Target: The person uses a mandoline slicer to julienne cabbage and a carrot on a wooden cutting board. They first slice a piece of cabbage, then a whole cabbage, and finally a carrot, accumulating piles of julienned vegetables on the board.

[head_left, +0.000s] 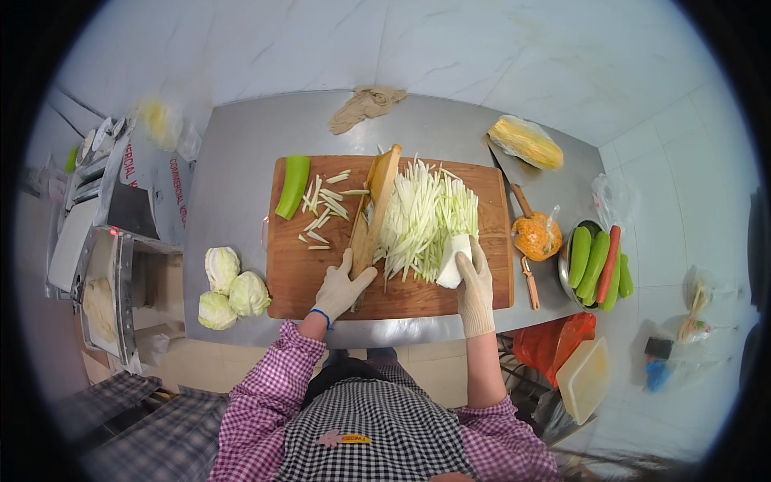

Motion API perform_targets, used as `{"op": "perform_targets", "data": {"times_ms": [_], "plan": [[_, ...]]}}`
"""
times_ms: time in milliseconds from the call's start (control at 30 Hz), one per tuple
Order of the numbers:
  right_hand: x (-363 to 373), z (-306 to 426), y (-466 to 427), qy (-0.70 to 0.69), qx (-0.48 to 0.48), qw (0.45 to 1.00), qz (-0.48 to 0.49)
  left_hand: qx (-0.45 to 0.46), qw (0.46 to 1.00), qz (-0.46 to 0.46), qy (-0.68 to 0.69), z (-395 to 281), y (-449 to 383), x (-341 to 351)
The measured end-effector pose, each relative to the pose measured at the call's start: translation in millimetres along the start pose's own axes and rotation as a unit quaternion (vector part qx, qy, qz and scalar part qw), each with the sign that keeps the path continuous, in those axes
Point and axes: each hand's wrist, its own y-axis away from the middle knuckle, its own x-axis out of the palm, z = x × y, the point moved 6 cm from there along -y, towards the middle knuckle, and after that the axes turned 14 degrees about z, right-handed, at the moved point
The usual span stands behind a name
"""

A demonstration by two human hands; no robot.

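Note:
My gloved left hand (343, 286) grips the near end of a wooden mandoline slicer (376, 208), which stands tilted on its edge on a wooden cutting board (495, 229). In my gloved right hand (476, 286) is a white block (455, 262) whose material I cannot tell. It touches the near side of a large heap of pale green vegetable shreds (424, 217), just right of the slicer. Left of the slicer lie scattered shreds (330, 203) and a cut length of green squash (293, 187).
Three cabbages (235, 289) sit left of the board. To its right are a wood-handled knife (521, 199), an orange bagged vegetable (536, 236), a peeler (530, 283) and a metal bowl (564, 271) of squash and a carrot (608, 265). Behind lie a cloth (367, 108) and a yellow bagged bundle (527, 143).

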Motion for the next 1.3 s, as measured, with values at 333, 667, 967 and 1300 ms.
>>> {"op": "perform_targets", "data": {"times_ms": [333, 667, 967, 1300], "plan": [[-32.0, 11.5, 5.6, 0.034, -0.014, 0.999, -0.014, -0.022, 0.985, -0.171, 0.018, 45.5, 53.8, -18.2], [-36.2, -3.3, 38.8, -0.196, -0.047, 0.979, 0.009, 0.020, 0.999, -0.039, 0.008, 23.7, 27.4, 15.5], [8.7, 1.3, 149.7, -0.626, -0.136, 0.762, 0.092, 0.170, 0.936, 0.091, 0.294, 64.1, -14.0, 11.4], [-33.2, -55.2, 276.5, -0.625, -0.243, 0.739, -0.056, 0.142, 0.923, 0.115, 0.338, 54.5, -1.0, 10.8]]}}
